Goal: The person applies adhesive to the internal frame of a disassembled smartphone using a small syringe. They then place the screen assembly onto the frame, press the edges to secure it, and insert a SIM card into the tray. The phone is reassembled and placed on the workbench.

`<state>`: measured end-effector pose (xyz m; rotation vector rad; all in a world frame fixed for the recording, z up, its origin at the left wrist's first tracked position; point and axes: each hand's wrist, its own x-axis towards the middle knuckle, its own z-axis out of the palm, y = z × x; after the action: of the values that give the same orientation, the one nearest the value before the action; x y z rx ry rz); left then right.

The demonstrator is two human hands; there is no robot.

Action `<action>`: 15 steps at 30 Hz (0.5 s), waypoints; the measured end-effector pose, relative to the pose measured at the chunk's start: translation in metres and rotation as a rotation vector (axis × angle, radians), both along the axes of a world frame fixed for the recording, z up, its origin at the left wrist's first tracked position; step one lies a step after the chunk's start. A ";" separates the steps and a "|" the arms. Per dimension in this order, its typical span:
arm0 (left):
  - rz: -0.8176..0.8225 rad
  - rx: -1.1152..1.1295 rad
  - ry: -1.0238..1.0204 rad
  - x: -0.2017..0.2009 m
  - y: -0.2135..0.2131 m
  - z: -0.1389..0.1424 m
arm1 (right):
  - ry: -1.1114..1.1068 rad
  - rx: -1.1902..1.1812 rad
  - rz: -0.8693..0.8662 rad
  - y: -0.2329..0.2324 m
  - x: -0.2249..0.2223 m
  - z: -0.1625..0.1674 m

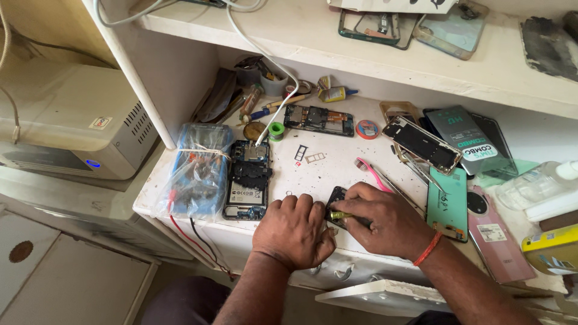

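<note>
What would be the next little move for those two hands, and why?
Probably keep turning the yellow-handled screwdriver gently: the right hand pinches it against the small black phone part, which the left hand steadies on the white bench.

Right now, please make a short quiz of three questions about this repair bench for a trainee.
1. True or false: the opened phone lies to the left of both hands.
2. What colour is the toothbrush? A) pink B) black C) white
3. Which hand holds the yellow-tipped tool?

Key:
1. True.
2. A.
3. The right hand; the left hand rests beside it, on the small dark part.
</note>
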<state>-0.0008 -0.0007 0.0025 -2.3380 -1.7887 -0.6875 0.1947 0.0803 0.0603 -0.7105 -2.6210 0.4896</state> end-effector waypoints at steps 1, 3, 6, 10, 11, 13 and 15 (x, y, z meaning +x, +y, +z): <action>0.004 -0.042 0.024 0.000 0.000 0.001 | 0.012 0.001 0.006 0.000 0.001 -0.001; 0.011 -0.125 0.072 0.000 0.002 0.002 | 0.094 -0.034 -0.098 0.002 0.003 -0.005; 0.012 -0.214 0.089 0.001 0.002 0.003 | 0.453 -0.284 -0.135 0.010 0.005 -0.008; 0.015 -0.142 0.051 0.001 0.001 0.003 | 0.698 -0.362 -0.222 0.012 0.008 -0.010; 0.013 -0.150 0.047 0.000 0.002 0.003 | 0.718 -0.406 -0.257 0.012 0.005 -0.011; 0.009 -0.141 0.037 0.000 0.002 0.002 | 0.754 -0.499 -0.327 0.009 -0.004 -0.016; 0.008 -0.104 0.025 0.000 0.002 0.001 | 0.798 -0.364 -0.350 0.003 -0.012 -0.022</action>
<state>-0.0004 0.0017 0.0035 -2.3917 -1.8650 -0.5742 0.1832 0.0829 0.0379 -0.8391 -1.6459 0.9229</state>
